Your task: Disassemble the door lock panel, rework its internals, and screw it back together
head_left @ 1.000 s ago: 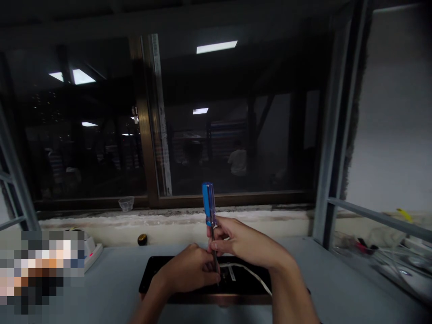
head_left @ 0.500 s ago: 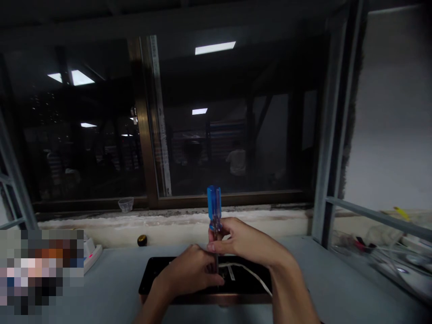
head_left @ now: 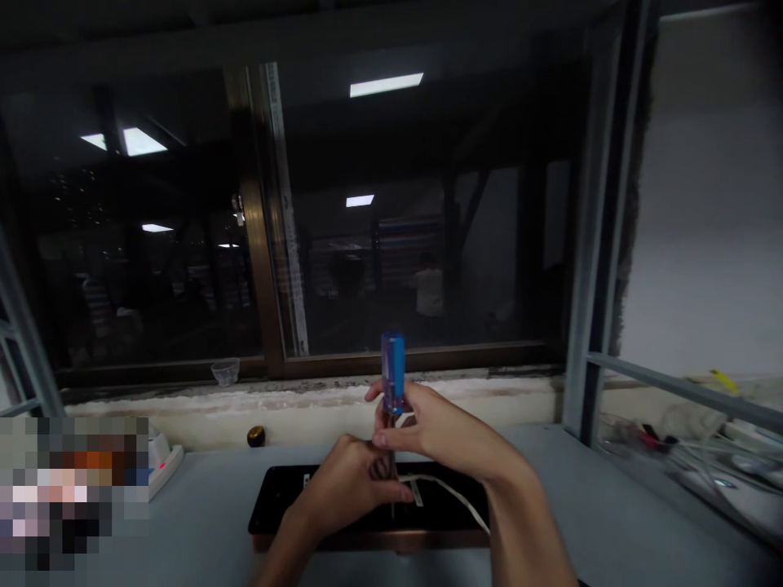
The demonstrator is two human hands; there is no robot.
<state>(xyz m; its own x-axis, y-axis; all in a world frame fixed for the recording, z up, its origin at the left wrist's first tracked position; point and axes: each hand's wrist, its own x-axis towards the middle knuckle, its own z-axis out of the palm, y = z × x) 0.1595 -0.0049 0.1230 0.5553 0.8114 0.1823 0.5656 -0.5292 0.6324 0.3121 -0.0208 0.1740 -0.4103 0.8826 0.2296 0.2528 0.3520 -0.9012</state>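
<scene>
A screwdriver with a clear blue handle stands nearly upright, its shaft pointing down at a black flat-topped device with a copper-coloured side. The fingers of my right hand are closed on it around the lower handle and upper shaft. Lower down, my left hand has its thumb and fingers closed about the shaft, close over the device's surface. A white cable runs across the black face, beside a small pale label. Where the tip meets the device is hard to make out.
Against the back wall sits a small black-and-gold cap. A clear plastic cup rests on the window ledge. At left is a white power strip; cables and clutter lie at right behind a metal frame.
The screwdriver handle has turned and shifted slightly right. My right fingers have changed their hold on it, with one fingertip now stretched out behind. My left thumb has moved slightly right and up.
</scene>
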